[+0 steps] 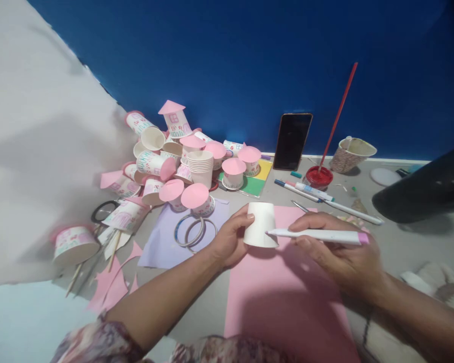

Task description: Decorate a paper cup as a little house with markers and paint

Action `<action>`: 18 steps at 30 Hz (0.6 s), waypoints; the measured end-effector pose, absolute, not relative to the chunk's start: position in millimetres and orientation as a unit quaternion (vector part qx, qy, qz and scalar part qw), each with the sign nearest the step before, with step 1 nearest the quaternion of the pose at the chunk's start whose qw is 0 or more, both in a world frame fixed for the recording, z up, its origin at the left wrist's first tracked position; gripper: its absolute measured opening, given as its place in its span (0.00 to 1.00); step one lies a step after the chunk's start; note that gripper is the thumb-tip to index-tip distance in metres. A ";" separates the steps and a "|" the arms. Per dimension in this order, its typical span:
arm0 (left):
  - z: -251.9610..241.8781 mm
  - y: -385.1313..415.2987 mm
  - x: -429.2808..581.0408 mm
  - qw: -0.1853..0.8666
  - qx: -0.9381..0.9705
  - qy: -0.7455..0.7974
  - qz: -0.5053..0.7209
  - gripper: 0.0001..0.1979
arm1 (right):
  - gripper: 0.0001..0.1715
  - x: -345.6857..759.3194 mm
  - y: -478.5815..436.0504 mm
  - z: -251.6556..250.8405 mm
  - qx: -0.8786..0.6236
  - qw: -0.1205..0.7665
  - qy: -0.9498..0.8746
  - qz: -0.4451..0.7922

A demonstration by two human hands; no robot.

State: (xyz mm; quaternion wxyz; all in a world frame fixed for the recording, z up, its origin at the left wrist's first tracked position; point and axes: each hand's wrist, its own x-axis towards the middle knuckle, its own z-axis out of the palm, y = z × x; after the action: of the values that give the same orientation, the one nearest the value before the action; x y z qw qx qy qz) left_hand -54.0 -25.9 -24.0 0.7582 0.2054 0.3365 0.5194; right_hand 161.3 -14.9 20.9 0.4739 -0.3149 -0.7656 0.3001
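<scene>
Left hand (232,238) clamped on white cup (262,222), up over pink sheet (283,317); right hand (342,259) clamped on marker (321,235), tip right at cup wall! Loose left grip could let cup twist, skidding tip.

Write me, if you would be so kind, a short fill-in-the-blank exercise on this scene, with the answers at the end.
1. The person's left hand holds a white paper ____.
2. The marker is held in the person's ____ hand.
3. The sheet of paper directly beneath the hands is ____.
4. The wall behind the upright phone is ____.

Missing words: cup; right; pink; blue.
</scene>
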 end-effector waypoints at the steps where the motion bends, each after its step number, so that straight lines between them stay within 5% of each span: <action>1: -24.0 -25.8 -53.9 0.757 0.204 0.337 0.521 0.22 | 0.04 161.5 -15.0 20.8 -0.307 0.472 -0.770 0.301; 18: -22.1 -26.0 -56.7 0.770 0.210 0.311 0.517 0.24 | 0.03 163.7 -14.2 22.6 -0.273 0.469 -0.806 0.238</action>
State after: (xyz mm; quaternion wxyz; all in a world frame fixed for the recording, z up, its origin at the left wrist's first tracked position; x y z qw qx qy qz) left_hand -56.7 -26.0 -22.1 0.7697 0.2101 0.3105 0.5167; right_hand 163.7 -14.2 22.6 0.4686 -0.2727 -0.8057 0.2384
